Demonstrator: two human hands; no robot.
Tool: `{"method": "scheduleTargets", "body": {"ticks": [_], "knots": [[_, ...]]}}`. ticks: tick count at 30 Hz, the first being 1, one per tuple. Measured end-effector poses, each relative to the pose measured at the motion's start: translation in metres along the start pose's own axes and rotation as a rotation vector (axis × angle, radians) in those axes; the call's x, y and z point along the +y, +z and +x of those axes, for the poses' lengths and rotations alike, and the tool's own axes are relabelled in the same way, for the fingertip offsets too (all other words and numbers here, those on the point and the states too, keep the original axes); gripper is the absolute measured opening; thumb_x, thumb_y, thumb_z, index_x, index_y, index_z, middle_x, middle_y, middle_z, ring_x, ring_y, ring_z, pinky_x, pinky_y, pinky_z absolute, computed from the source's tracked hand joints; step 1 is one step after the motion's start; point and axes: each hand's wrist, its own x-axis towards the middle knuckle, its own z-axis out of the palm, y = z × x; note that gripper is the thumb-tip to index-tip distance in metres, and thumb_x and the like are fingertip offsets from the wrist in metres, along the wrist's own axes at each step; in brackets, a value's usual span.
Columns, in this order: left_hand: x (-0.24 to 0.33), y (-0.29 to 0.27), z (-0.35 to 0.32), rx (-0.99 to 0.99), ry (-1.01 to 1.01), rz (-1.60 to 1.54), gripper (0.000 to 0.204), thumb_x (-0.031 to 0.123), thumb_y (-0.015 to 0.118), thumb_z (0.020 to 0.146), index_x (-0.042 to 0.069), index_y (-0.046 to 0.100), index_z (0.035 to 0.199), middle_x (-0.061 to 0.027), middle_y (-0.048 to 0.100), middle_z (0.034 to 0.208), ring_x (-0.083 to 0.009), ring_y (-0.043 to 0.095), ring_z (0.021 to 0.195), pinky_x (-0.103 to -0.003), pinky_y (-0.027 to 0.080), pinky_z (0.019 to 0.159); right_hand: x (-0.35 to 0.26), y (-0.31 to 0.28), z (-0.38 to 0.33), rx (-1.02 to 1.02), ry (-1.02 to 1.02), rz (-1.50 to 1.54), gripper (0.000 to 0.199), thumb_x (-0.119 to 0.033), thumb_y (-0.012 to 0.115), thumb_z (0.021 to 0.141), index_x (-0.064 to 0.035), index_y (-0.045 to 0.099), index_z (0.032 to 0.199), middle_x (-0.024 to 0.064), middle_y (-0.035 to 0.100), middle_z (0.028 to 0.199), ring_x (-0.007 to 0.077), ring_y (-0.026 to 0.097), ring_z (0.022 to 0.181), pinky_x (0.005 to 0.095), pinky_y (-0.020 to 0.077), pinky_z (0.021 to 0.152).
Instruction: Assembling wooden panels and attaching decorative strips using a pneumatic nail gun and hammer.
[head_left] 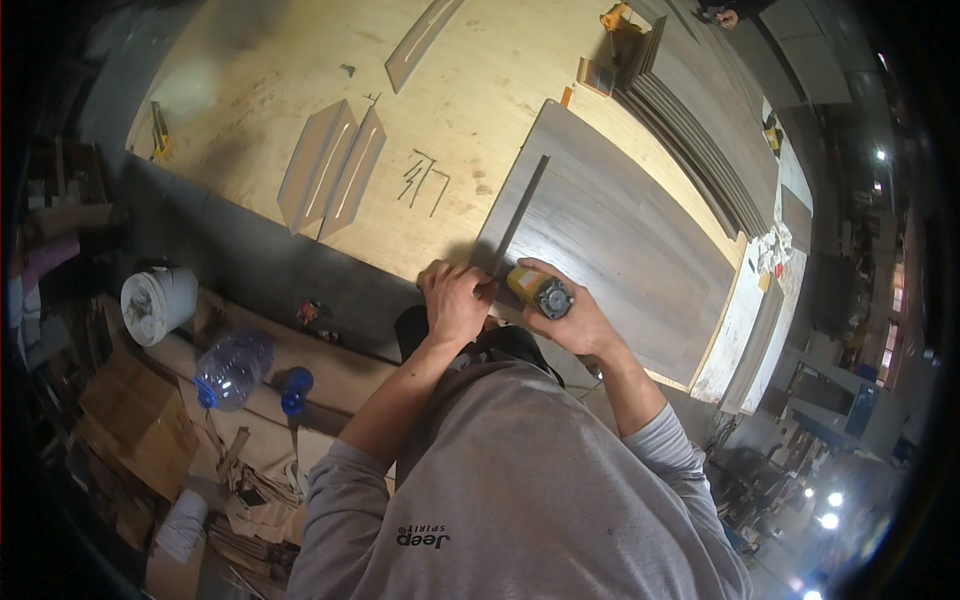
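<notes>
A grey-brown wood-look panel [620, 240] lies flat on the plywood bench, close to my body. On it rests a narrow dark strip [525, 210], its near end running toward my hands. My right hand [575, 318] is wrapped round a yellow power tool [527, 284] whose black-and-grey round end faces up. The tool's working end is hidden beneath it. Curled at the panel's near left corner, my left hand [458, 302] has its fingers closed by the strip's near end. What they grip is hidden.
Grey pieces with pale lines [320, 165], bent thin rods [425, 180] and a yellow-handled tool [160, 130] lie on the bench [260, 90]. Stacked panels [690, 150] stand right. A white bucket [160, 305], large bottle [235, 368] and cardboard box [130, 420] sit left. Another person's hand [727, 18] shows far off.
</notes>
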Motion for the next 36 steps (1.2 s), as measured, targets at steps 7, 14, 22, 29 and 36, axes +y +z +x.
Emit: {"method": "scheduleTargets", "body": {"ticks": [7, 14, 22, 29, 36], "knots": [[0.006, 0.002, 0.007, -0.007, -0.004, 0.082, 0.025, 0.025, 0.076, 0.083, 0.014, 0.07, 0.105, -0.0046, 0.068, 0.105, -0.029, 0.059, 0.105, -0.046, 0.041, 0.092, -0.035, -0.049, 0.002, 0.022, 0.385, 0.478, 0.071, -0.007, 0.074, 0.084, -0.0108, 0.047, 0.149, 0.0039, 0.068, 0.097, 0.0095, 0.056, 0.058, 0.0268, 0.0482, 0.053], [0.026, 0.03, 0.064, 0.109, 0.145, 0.123, 0.037, 0.034, 0.073, 0.088, 0.012, 0.07, 0.118, -0.0038, 0.064, 0.112, -0.0251, 0.054, 0.112, -0.045, 0.034, 0.098, -0.033, -0.103, 0.045, 0.204, 0.379, 0.402, 0.067, -0.017, 0.069, 0.084, -0.0091, 0.049, 0.148, 0.0071, 0.069, 0.098, 0.0128, 0.055, 0.055, 0.0284, 0.0467, 0.053], [0.027, 0.04, 0.08, 0.154, 0.215, 0.102, 0.031, 0.032, 0.072, 0.09, 0.01, 0.073, 0.112, -0.0035, 0.065, 0.108, -0.0262, 0.054, 0.11, -0.045, 0.033, 0.097, -0.023, -0.12, 0.098, 0.186, 0.378, 0.388, 0.067, -0.02, 0.068, 0.086, -0.0105, 0.049, 0.149, 0.0067, 0.069, 0.095, 0.0113, 0.054, 0.056, 0.027, 0.0467, 0.052], [0.026, 0.039, 0.082, 0.158, 0.215, 0.109, 0.031, 0.033, 0.073, 0.09, 0.011, 0.073, 0.113, -0.003, 0.064, 0.106, -0.0258, 0.054, 0.109, -0.045, 0.033, 0.099, -0.019, -0.113, 0.117, 0.123, 0.426, 0.31, 0.062, -0.017, 0.07, 0.085, -0.0104, 0.055, 0.144, 0.0052, 0.069, 0.094, 0.0113, 0.054, 0.052, 0.0274, 0.0476, 0.05], [0.028, 0.037, 0.082, 0.149, 0.2, 0.106, 0.031, 0.033, 0.072, 0.09, 0.012, 0.073, 0.113, -0.0035, 0.064, 0.108, -0.0265, 0.053, 0.112, -0.046, 0.033, 0.1, -0.015, -0.112, 0.114, 0.107, 0.387, 0.305, 0.064, -0.021, 0.074, 0.081, -0.0119, 0.057, 0.141, 0.0056, 0.067, 0.082, 0.0124, 0.057, 0.051, 0.0288, 0.0487, 0.048]]}}
